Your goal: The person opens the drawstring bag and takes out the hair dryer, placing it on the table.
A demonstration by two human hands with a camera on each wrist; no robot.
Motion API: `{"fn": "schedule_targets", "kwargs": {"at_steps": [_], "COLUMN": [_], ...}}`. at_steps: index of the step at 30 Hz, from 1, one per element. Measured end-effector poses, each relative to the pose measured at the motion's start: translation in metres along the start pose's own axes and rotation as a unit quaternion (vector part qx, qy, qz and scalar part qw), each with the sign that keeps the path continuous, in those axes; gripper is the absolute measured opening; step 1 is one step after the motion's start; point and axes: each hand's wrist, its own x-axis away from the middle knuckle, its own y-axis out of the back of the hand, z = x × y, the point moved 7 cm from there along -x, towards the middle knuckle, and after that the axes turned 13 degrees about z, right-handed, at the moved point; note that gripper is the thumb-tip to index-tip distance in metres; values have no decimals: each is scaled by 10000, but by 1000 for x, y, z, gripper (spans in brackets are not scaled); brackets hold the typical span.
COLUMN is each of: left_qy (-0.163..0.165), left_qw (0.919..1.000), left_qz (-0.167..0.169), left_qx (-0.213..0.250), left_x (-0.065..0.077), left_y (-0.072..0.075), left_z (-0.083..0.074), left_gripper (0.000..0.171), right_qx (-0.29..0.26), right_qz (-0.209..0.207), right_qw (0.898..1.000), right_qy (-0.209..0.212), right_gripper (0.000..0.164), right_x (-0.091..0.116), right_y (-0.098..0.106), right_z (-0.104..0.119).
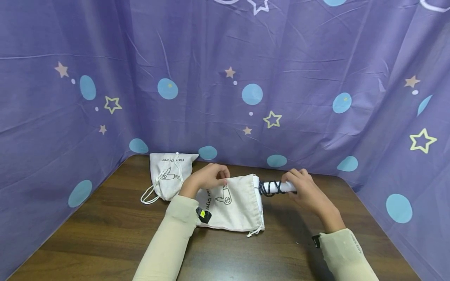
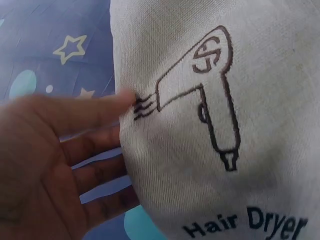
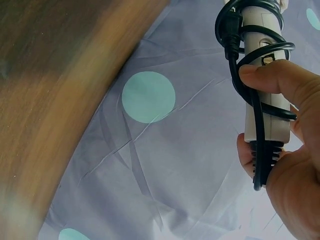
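Note:
A cream drawstring bag point(image 1: 242, 210) printed with a hair dryer drawing and the words "Hair Dryer" is held above the table, its mouth facing right. My left hand point(image 1: 209, 177) pinches its far edge, thumb point(image 2: 107, 112) on the printed front and fingers behind. From the bag's mouth sticks out the white handle of a hair dryer point(image 1: 290, 187), wound with its black cord point(image 3: 260, 52). The rest of the dryer is hidden in the bag. My right hand point(image 1: 309, 193) grips the handle near its cord end, thumb over the cord.
Another drawstring bag point(image 1: 168, 175) of the same print lies at the back left of the brown wooden table point(image 1: 105, 230), its white strings point(image 1: 149, 197) loose. A purple curtain point(image 1: 211, 50) with stars and dots hangs behind and at both sides.

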Motion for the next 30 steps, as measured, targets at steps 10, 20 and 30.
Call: {"fn": "schedule_targets", "kwargs": {"at_steps": [10, 20, 30], "left_qy": [-337, -131, -68], "left_qw": [9993, 9995, 9992], "left_qz": [115, -164, -294], "left_qx": [95, -233, -257], "left_x": [-11, -15, -11], "left_y": [-11, -10, -4], "left_z": [-15, -17, -14], "left_gripper": [26, 13, 9], "right_qx": [142, 215, 186], "right_qz": [-18, -109, -119], "right_qw": [9999, 9996, 9996], "right_qy": [-1, 129, 153], "right_gripper": [48, 48, 49], "right_x": [-1, -1, -1], "right_y": [2, 5, 6], "right_z": [4, 8, 8]}}
